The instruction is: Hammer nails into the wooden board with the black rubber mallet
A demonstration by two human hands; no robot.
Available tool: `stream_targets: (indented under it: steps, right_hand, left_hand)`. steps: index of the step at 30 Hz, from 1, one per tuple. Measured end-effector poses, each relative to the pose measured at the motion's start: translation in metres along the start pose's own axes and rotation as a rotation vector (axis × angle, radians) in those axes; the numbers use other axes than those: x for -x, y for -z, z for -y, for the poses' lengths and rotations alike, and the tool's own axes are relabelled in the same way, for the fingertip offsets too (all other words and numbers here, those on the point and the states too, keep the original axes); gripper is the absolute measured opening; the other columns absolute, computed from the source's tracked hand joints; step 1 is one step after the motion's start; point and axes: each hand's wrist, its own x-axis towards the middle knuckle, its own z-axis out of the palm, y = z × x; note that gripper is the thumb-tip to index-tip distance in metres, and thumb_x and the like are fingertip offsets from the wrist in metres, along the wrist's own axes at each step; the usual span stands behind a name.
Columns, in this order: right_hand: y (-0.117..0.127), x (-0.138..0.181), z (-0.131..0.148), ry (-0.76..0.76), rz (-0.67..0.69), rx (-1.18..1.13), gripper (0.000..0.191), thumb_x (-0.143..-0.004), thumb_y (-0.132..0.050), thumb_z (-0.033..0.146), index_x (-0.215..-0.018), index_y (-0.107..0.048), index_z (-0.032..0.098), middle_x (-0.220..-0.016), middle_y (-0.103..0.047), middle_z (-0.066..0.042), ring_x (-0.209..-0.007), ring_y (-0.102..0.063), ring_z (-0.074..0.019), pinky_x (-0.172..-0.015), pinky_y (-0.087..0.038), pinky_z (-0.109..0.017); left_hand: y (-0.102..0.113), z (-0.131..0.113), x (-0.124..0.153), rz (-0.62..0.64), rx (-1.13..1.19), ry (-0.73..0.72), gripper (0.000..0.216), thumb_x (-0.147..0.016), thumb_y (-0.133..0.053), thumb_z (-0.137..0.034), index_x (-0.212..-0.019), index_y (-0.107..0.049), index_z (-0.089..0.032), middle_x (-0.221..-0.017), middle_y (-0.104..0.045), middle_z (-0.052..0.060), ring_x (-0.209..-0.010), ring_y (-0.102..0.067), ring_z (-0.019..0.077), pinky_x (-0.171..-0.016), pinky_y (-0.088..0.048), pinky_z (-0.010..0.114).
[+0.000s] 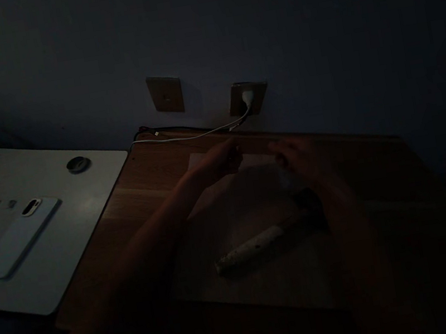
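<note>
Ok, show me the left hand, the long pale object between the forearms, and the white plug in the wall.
Left hand (pixel 224 159): head view, middle of the hand.
Long pale object (pixel 249 247): head view, middle of its pale length.
White plug (pixel 248 97): head view, on its body.

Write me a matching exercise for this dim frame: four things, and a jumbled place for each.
Things
1. Phone
2. Plug
3. Pale rod
4. Left hand

Places
A. Lying across the sheet
B. In the right-hand wall plate
C. Near the sheet's far edge
D. On the white tabletop

Pairs: 1-D, 2-B, 3-A, 4-C
</note>
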Motion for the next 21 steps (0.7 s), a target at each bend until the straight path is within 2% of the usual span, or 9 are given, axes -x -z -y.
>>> stream_targets:
  steps: [3, 6, 9, 11, 14, 18, 21]
  right_hand:
    - [-0.012, -0.002, -0.008, 0.016, -0.045, 0.56, 0.037, -0.099, -0.054, 0.044, -0.067, -0.06, 0.024, -0.074, -0.069, -0.006, -0.073, -0.067, -0.0226, -0.066, -0.044, -0.032]
    - [-0.019, 0.001, -0.014, 0.013, -0.018, 0.717, 0.037, -0.101, -0.055, 0.043, -0.074, -0.07, 0.022, -0.086, -0.077, -0.014, -0.088, -0.073, -0.0306, -0.074, -0.046, -0.037]
    - [-0.023, 0.004, -0.017, 0.031, 0.027, 0.805, 0.033, -0.101, -0.058, 0.036, -0.077, -0.074, 0.02, -0.089, -0.078, -0.016, -0.091, -0.074, -0.0317, -0.077, -0.047, -0.038]
    - [-0.024, 0.005, -0.017, 0.052, 0.043, 0.843, 0.026, -0.099, -0.058, 0.028, -0.082, -0.076, 0.02, -0.094, -0.08, -0.016, -0.095, -0.074, -0.0303, -0.079, -0.048, -0.036]
    - [-0.024, 0.006, -0.016, 0.081, 0.049, 0.88, 0.021, -0.097, -0.058, 0.024, -0.093, -0.078, 0.02, -0.103, -0.081, -0.015, -0.102, -0.074, -0.0299, -0.08, -0.05, -0.035]
    - [-0.024, 0.008, -0.015, 0.091, 0.042, 0.921, 0.026, -0.1, -0.055, 0.03, -0.097, -0.078, 0.018, -0.106, -0.08, -0.02, -0.102, -0.075, -0.0336, -0.079, -0.052, -0.039]
    - [-0.024, 0.009, -0.013, 0.098, 0.053, 0.928, 0.021, -0.097, -0.057, 0.025, -0.093, -0.078, 0.018, -0.105, -0.08, -0.019, -0.102, -0.075, -0.0332, -0.079, -0.051, -0.038]
  left_hand:
    - [0.002, 0.01, -0.003, -0.077, -0.415, -0.11, 0.03, -0.098, -0.05, -0.026, -0.069, -0.051, -0.02, -0.064, -0.046, -0.003, -0.054, -0.043, 0.0105, -0.053, -0.035, 0.021]
    - [0.003, 0.016, -0.002, -0.157, -1.016, -0.258, 0.009, -0.089, -0.069, -0.026, -0.092, -0.072, -0.018, -0.086, -0.069, 0.004, -0.082, -0.066, 0.0187, -0.074, -0.051, 0.027]
    - [0.002, 0.018, 0.0, -0.078, -1.327, -0.319, 0.027, -0.092, -0.068, -0.023, -0.117, -0.078, -0.019, -0.11, -0.078, 0.009, -0.107, -0.072, 0.0257, -0.093, -0.054, 0.034]
    - [-0.001, 0.017, 0.002, -0.022, -1.389, -0.335, 0.03, -0.096, -0.061, -0.019, -0.121, -0.079, -0.02, -0.117, -0.08, 0.01, -0.112, -0.073, 0.0262, -0.095, -0.054, 0.035]
    - [-0.005, 0.019, 0.004, -0.017, -1.451, -0.352, 0.029, -0.099, -0.057, -0.017, -0.118, -0.079, -0.019, -0.121, -0.079, 0.013, -0.112, -0.074, 0.0281, -0.092, -0.054, 0.035]
    - [-0.008, 0.025, 0.004, -0.066, -1.452, -0.359, 0.021, -0.099, -0.059, -0.023, -0.111, -0.076, -0.018, -0.11, -0.078, 0.015, -0.103, -0.074, 0.0301, -0.088, -0.052, 0.037]
    - [-0.01, 0.027, 0.001, -0.145, -1.291, -0.364, 0.009, -0.094, -0.064, -0.024, -0.098, -0.071, -0.019, -0.098, -0.075, 0.01, -0.095, -0.07, 0.0265, -0.085, -0.05, 0.034]
